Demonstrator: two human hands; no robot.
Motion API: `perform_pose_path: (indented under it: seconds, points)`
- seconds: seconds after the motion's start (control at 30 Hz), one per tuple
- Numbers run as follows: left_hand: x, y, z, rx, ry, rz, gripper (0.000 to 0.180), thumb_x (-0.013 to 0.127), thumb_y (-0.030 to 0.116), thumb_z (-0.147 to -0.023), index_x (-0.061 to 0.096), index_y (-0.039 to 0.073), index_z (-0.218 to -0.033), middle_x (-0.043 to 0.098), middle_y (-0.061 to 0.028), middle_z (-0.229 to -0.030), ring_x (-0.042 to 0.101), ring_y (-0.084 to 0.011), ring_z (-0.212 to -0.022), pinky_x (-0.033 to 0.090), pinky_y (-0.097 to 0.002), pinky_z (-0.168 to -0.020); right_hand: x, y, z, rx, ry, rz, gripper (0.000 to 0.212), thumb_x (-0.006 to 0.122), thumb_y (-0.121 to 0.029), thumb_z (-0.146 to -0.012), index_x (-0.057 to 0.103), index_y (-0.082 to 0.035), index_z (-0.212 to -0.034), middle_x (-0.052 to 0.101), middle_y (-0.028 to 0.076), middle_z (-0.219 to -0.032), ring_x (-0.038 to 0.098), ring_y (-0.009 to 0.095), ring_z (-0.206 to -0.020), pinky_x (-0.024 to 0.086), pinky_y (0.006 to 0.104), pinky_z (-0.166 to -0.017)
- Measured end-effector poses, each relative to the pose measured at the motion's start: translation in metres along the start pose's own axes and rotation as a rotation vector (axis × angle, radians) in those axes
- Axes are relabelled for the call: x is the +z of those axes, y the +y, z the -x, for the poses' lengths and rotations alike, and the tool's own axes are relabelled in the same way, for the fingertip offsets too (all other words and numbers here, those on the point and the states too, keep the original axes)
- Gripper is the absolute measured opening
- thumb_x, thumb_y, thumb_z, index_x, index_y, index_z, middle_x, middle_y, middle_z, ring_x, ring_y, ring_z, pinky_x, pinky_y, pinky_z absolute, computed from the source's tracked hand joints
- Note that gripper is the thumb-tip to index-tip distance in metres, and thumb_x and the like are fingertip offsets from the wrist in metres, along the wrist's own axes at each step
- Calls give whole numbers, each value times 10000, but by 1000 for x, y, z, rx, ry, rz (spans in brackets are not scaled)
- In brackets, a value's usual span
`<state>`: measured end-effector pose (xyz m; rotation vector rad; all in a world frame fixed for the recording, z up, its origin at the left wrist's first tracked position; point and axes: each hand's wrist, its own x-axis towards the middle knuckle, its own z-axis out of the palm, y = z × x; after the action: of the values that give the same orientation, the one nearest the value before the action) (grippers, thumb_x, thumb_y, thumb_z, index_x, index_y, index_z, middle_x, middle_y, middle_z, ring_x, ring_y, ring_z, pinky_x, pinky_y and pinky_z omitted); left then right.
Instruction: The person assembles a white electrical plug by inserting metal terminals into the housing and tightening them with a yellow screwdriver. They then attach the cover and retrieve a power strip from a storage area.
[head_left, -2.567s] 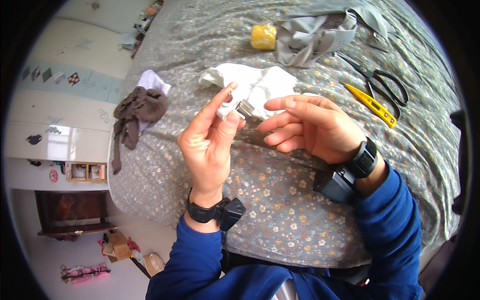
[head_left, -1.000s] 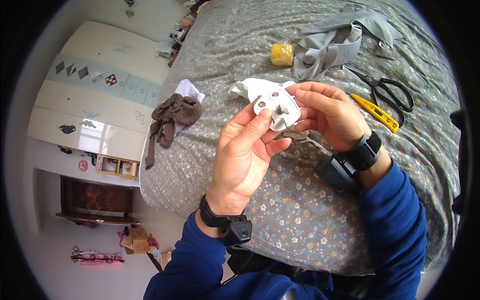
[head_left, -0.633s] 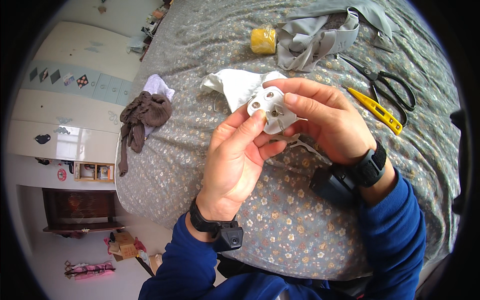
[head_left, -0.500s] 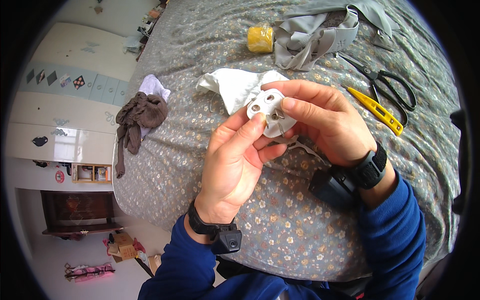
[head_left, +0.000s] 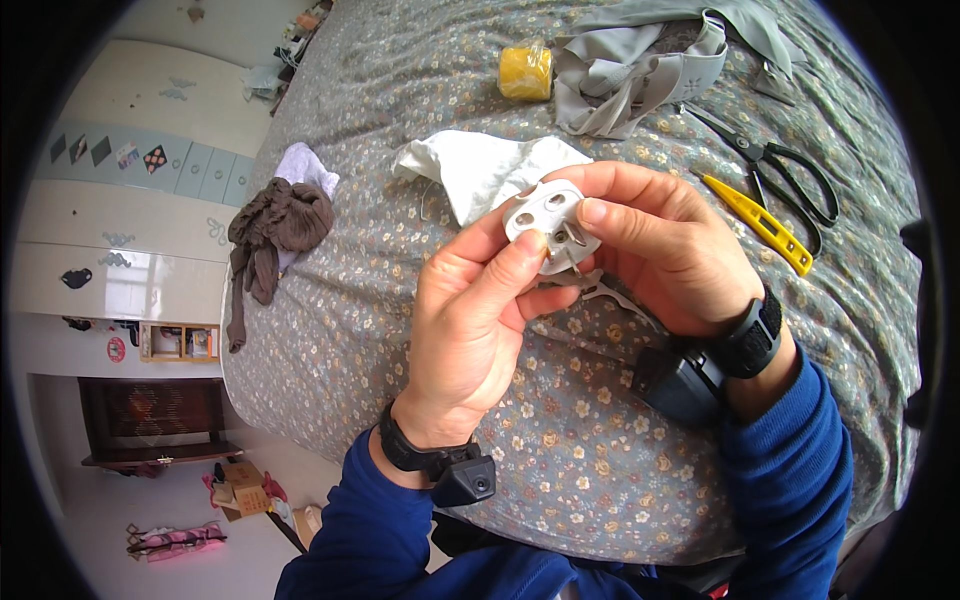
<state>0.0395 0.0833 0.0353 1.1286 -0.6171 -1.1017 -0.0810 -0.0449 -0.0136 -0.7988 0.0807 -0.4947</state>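
Both hands are raised over the bed, pinching one small white rounded plate [head_left: 541,211] between them. Metal-lined holes show in the plate, and thin metal pieces stick out near its lower right; its exact kind I cannot make out. My left hand [head_left: 470,325] grips the lower left side, thumb on the face. From the right, my right hand [head_left: 680,245] holds the edge with thumb and forefinger. Just behind the plate lies a white cloth [head_left: 475,165]. A silvery metal piece [head_left: 615,292], partly hidden, shows beneath my right hand.
Flowered grey bedding [head_left: 590,440] spreads beneath everything. To the right lie a yellow utility knife [head_left: 760,222] and black-handled scissors [head_left: 805,175]. Grey fabric [head_left: 640,75] and a yellow roll [head_left: 525,73] are at the back. A brown cloth [head_left: 285,225] sits at the left edge.
Both hands have shifted slightly right with the white plate, which is tilted a little differently. The grip on it stays the same.
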Motion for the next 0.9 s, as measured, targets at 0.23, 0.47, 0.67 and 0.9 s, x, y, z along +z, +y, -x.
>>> perform_pose_path:
  seconds: [0.23, 0.47, 0.67, 0.9]
  points:
    - [-1, -3, -2, 42, 8, 1, 360, 581, 100, -962, 497, 15, -1301, 644, -113, -1155, 674, -196, -965, 591, -277, -771, -1, 2, 1, 3, 19, -41, 257, 604, -114, -946, 635, -2, -1175, 681, 62, -1060, 625, 123, -912, 496, 262, -797]
    - [-7, -11, -1, 547, -71, -406, 266, 611, -4, -924, 557, -9, -1184, 659, -144, -1142, 674, -192, -956, 556, -275, -786, 3, -7, 1, -164, -121, 129, 263, 595, -80, -938, 633, -4, -1187, 611, 157, -1264, 593, 223, -1126, 469, 356, -958]
    - [-19, 3, -13, 1111, -199, -923, 244, 692, -2, -834, 638, 34, -1069, 679, -188, -1118, 650, -359, -1091, 555, -393, -892, 11, -21, 9, -222, -190, 178, 374, 623, 27, -874, 584, 19, -1246, 520, 198, -1366, 513, 278, -1265, 412, 412, -1065]
    - [-22, 12, -9, 1241, -143, -1168, 244, 721, 20, -798, 657, 98, -1020, 677, -123, -1143, 628, -351, -1123, 574, -394, -897, 18, -29, 16, -30, -88, 160, 420, 612, -38, -880, 532, 67, -1278, 632, 140, -1175, 615, 190, -1044, 504, 312, -889]
